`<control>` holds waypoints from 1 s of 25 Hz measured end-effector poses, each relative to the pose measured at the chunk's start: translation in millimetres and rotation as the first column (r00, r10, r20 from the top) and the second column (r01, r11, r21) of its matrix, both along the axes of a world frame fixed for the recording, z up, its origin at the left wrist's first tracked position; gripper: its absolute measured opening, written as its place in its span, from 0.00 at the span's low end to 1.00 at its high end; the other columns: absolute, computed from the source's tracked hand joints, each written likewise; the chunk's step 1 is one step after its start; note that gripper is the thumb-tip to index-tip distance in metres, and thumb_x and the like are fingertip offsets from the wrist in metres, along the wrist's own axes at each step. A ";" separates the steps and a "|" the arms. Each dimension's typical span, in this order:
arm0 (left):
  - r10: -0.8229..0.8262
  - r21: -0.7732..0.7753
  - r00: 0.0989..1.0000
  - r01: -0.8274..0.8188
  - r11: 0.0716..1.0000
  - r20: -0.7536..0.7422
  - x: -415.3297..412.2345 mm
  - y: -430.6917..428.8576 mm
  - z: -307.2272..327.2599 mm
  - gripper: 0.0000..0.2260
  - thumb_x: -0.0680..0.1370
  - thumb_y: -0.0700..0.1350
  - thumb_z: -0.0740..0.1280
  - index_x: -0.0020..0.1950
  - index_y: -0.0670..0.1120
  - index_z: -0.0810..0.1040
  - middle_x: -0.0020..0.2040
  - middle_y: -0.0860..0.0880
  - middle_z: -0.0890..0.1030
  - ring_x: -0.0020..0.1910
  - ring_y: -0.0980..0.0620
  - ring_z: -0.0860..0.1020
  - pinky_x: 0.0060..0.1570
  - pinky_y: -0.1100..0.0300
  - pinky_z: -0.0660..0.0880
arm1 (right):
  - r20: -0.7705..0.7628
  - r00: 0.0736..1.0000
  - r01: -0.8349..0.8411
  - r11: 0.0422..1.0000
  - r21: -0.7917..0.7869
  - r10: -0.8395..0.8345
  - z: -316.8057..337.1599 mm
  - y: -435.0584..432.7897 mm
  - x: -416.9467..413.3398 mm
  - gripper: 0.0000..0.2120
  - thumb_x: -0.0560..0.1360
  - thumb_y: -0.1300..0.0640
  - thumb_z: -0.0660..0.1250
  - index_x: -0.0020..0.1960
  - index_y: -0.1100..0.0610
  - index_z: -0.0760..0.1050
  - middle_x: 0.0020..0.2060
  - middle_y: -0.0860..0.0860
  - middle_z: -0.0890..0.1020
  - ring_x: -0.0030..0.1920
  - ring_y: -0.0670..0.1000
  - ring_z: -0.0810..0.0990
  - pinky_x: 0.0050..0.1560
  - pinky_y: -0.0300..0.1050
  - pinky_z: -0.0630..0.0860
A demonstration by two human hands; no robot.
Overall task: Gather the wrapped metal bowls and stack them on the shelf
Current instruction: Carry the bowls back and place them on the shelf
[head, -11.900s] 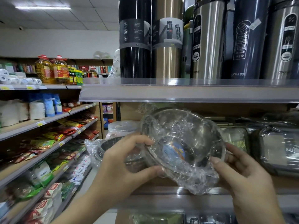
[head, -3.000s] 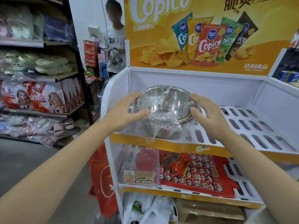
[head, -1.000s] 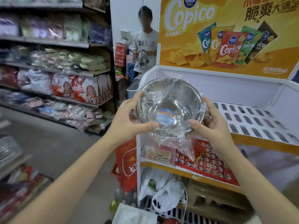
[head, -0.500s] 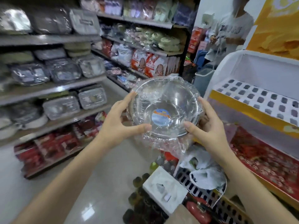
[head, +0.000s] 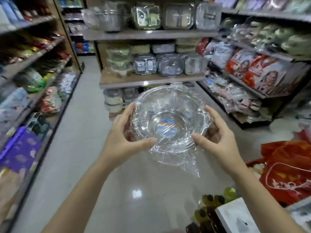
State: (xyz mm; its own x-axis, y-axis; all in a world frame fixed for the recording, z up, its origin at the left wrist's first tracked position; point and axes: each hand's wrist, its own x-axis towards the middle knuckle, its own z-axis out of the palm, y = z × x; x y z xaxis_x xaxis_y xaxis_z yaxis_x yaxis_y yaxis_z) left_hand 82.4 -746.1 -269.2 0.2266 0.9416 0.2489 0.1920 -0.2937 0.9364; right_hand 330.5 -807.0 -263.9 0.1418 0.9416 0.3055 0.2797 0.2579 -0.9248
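Note:
I hold a metal bowl wrapped in clear plastic film (head: pixel 170 118) in mid-air over the aisle floor, tilted so its inside faces me; a round blue and orange label shows at its bottom. My left hand (head: pixel 127 137) grips its left rim, thumb on the front edge. My right hand (head: pixel 217 137) grips the right rim the same way. Loose film hangs below the bowl. Straight ahead stands an end shelf (head: pixel 148 80) carrying wrapped metal trays and containers.
Long shelves of packaged goods line the aisle on the left (head: pixel 32 76) and right (head: pixel 252 84). A red bag (head: pixel 289 170), several dark bottles (head: pixel 210 211) and a white box (head: pixel 235 217) sit on the floor at the lower right. Grey floor (head: pixel 75 148) stretches ahead.
The view has swung left, away from the yellow and white snack display, and now faces the end shelf with wrapped metalware. Both hands keep the same grip on the bowl.

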 end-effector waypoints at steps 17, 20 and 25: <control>0.280 0.097 0.960 -0.282 0.955 0.032 -91.0 265.6 40.4 0.52 0.55 0.57 0.80 0.75 0.57 0.60 0.68 0.63 0.68 0.58 0.74 0.73 0.54 0.75 0.71 | 0.049 0.958 -0.285 0.958 0.041 0.283 40.4 344.8 -90.1 0.36 0.66 0.47 0.71 0.71 0.36 0.61 0.67 0.50 0.72 0.61 0.47 0.76 0.61 0.48 0.74; 0.285 0.143 0.957 -0.290 0.946 0.049 -92.8 318.1 54.7 0.50 0.58 0.51 0.80 0.75 0.56 0.60 0.64 0.71 0.66 0.57 0.80 0.70 0.51 0.79 0.69 | 0.064 0.962 -0.268 0.962 0.049 0.265 58.8 404.9 -95.7 0.36 0.66 0.52 0.70 0.71 0.36 0.61 0.59 0.53 0.74 0.47 0.48 0.77 0.52 0.48 0.78; 0.246 0.182 0.969 -0.244 0.953 0.010 -105.4 406.5 74.7 0.48 0.56 0.57 0.78 0.73 0.61 0.61 0.63 0.70 0.68 0.61 0.73 0.72 0.55 0.73 0.71 | -0.028 0.991 -0.132 0.988 0.084 0.135 75.8 477.5 -113.2 0.36 0.70 0.66 0.66 0.72 0.43 0.63 0.47 0.50 0.70 0.30 0.39 0.74 0.35 0.34 0.74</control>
State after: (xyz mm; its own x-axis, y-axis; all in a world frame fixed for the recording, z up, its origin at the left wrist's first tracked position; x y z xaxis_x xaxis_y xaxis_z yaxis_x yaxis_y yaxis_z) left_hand -23.0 -339.6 -194.5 -0.0016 0.9082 0.4184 0.2905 -0.4000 0.8693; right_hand 217.3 -329.5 -188.1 0.0283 0.9250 0.3790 0.2071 0.3655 -0.9075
